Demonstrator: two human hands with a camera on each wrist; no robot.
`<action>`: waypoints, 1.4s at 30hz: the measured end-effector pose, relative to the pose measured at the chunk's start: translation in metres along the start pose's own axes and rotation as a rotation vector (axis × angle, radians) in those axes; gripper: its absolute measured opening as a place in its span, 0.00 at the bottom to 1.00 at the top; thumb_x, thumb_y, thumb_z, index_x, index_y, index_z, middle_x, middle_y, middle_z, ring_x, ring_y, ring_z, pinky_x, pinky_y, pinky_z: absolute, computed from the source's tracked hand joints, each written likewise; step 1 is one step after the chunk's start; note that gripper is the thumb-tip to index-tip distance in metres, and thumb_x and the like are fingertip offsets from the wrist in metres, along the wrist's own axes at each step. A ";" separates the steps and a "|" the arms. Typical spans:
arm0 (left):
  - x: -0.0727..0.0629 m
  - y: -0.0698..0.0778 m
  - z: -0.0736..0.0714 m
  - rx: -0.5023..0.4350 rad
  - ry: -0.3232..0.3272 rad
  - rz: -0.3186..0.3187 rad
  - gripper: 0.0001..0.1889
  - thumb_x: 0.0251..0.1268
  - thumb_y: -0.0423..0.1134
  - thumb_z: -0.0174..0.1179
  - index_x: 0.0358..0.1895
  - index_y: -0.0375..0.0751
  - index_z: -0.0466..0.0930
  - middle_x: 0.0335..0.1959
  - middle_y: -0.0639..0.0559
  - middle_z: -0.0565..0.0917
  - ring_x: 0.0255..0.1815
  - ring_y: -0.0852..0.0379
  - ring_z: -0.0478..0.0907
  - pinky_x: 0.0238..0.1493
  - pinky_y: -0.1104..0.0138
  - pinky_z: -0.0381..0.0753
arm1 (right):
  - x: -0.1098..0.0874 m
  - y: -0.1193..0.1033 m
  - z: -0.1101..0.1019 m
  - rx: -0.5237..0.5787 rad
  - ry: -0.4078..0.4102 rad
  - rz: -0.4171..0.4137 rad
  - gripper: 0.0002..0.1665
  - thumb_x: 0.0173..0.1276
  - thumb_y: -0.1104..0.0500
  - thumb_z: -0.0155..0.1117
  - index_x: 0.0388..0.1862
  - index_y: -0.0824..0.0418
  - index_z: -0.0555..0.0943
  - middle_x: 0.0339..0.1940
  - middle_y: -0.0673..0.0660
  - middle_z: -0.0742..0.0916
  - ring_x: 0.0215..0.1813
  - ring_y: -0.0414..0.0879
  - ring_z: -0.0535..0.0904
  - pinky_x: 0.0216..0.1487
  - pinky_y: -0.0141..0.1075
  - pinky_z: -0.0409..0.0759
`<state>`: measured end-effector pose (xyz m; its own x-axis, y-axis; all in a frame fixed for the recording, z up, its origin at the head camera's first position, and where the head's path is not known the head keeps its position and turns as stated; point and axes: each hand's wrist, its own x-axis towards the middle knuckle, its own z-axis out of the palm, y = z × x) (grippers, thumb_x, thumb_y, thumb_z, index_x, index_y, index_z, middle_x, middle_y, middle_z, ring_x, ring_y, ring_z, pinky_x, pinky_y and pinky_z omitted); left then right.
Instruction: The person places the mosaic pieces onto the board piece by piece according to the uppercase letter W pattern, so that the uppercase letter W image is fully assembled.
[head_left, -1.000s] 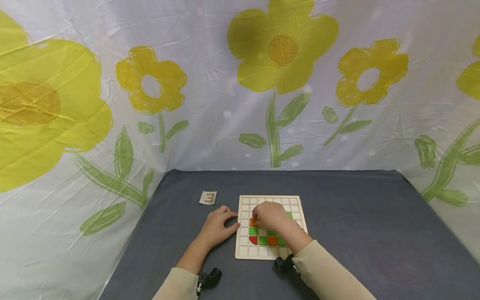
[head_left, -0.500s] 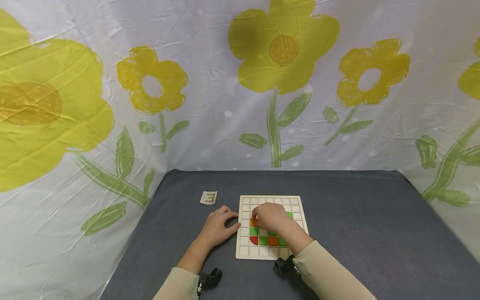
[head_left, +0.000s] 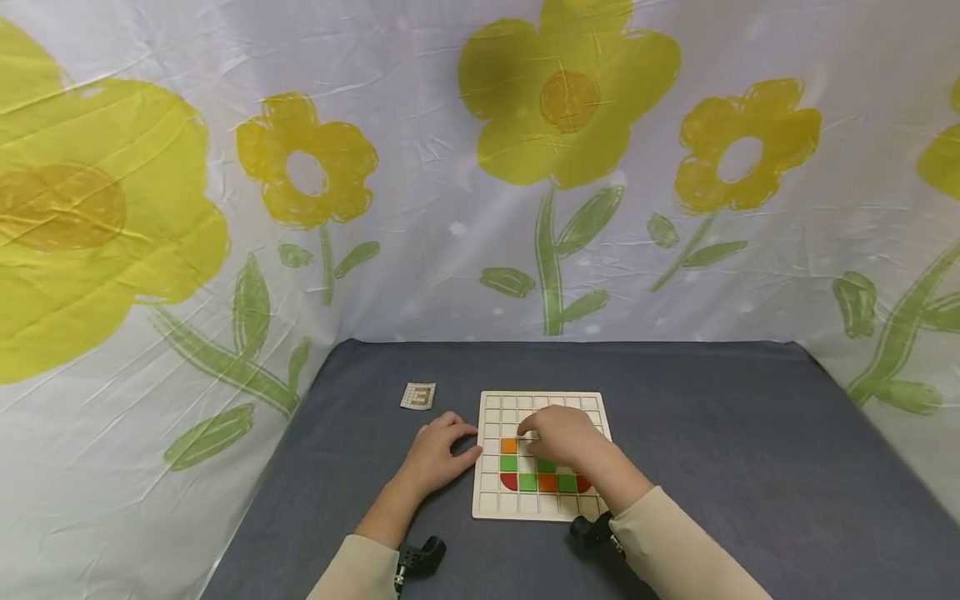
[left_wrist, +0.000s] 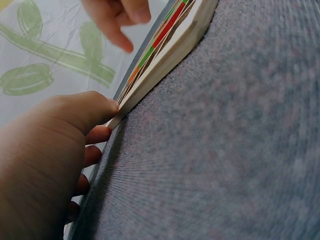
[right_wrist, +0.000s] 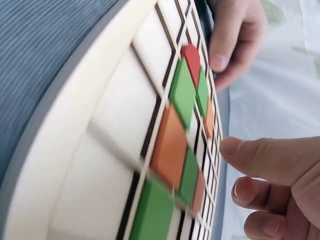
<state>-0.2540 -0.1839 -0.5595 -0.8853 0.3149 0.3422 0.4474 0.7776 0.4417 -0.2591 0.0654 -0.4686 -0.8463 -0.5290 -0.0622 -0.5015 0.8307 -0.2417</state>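
A pale wooden grid board lies on the dark cloth, with orange, green and red pieces set in its cells. My left hand rests at the board's left edge, its thumb and fingertips touching the side with relaxed fingers. Over the board hovers my right hand, thumb and fingers apart, nothing visible between them. Just left of its fingertips sits an orange square, above a green square and a rounded red piece. The right hand hides part of the board's upper right in the head view.
A small card with a printed grid pattern lies on the cloth, beyond the left hand. Dark cloth covers the table. Behind it hangs a white curtain with yellow flowers. Both wrists carry black camera mounts.
My right hand has moved right, away from the orange square, which now shows whole. A red piece at the lower right has come into view. The left hand stays put.
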 end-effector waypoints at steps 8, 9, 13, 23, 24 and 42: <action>0.001 0.001 0.001 -0.012 -0.002 -0.009 0.14 0.66 0.47 0.71 0.51 0.49 0.89 0.42 0.56 0.79 0.42 0.56 0.77 0.50 0.54 0.73 | -0.035 0.022 -0.008 0.005 0.043 -0.018 0.11 0.69 0.57 0.73 0.49 0.53 0.91 0.43 0.51 0.90 0.38 0.46 0.84 0.35 0.43 0.80; 0.000 0.001 0.001 -0.011 -0.002 -0.012 0.14 0.66 0.47 0.71 0.51 0.49 0.89 0.42 0.56 0.78 0.42 0.56 0.77 0.51 0.54 0.73 | -0.039 0.025 -0.008 0.004 0.050 -0.021 0.11 0.68 0.57 0.73 0.49 0.53 0.91 0.42 0.51 0.90 0.36 0.45 0.83 0.32 0.41 0.79; 0.000 0.002 0.001 -0.021 -0.003 -0.027 0.14 0.65 0.47 0.71 0.51 0.48 0.89 0.42 0.56 0.78 0.42 0.56 0.76 0.51 0.53 0.73 | -0.058 0.037 -0.010 -0.014 0.061 -0.026 0.12 0.67 0.57 0.74 0.49 0.55 0.90 0.41 0.52 0.90 0.32 0.43 0.81 0.30 0.40 0.77; 0.000 0.004 0.001 -0.015 -0.004 -0.031 0.15 0.66 0.47 0.71 0.52 0.48 0.89 0.42 0.56 0.78 0.42 0.56 0.76 0.50 0.54 0.73 | -0.112 0.071 -0.012 -0.021 0.105 0.016 0.10 0.65 0.57 0.75 0.44 0.56 0.89 0.25 0.41 0.78 0.24 0.34 0.68 0.26 0.35 0.70; -0.001 0.004 0.001 -0.016 -0.003 -0.033 0.15 0.66 0.47 0.71 0.52 0.48 0.89 0.42 0.56 0.78 0.42 0.56 0.76 0.50 0.54 0.73 | -0.117 0.075 -0.012 -0.015 0.101 0.021 0.10 0.64 0.56 0.76 0.43 0.56 0.89 0.23 0.40 0.76 0.24 0.34 0.67 0.26 0.35 0.70; 0.000 0.005 0.000 -0.015 -0.003 -0.038 0.15 0.65 0.47 0.71 0.52 0.48 0.89 0.41 0.56 0.78 0.41 0.56 0.76 0.50 0.53 0.73 | -0.155 0.103 -0.003 0.148 0.001 -0.031 0.13 0.52 0.50 0.82 0.29 0.46 0.83 0.20 0.38 0.72 0.25 0.33 0.67 0.27 0.35 0.67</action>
<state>-0.2513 -0.1797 -0.5574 -0.9021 0.2867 0.3224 0.4150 0.7809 0.4668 -0.1795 0.2333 -0.4812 -0.8309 -0.5540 -0.0516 -0.4958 0.7793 -0.3833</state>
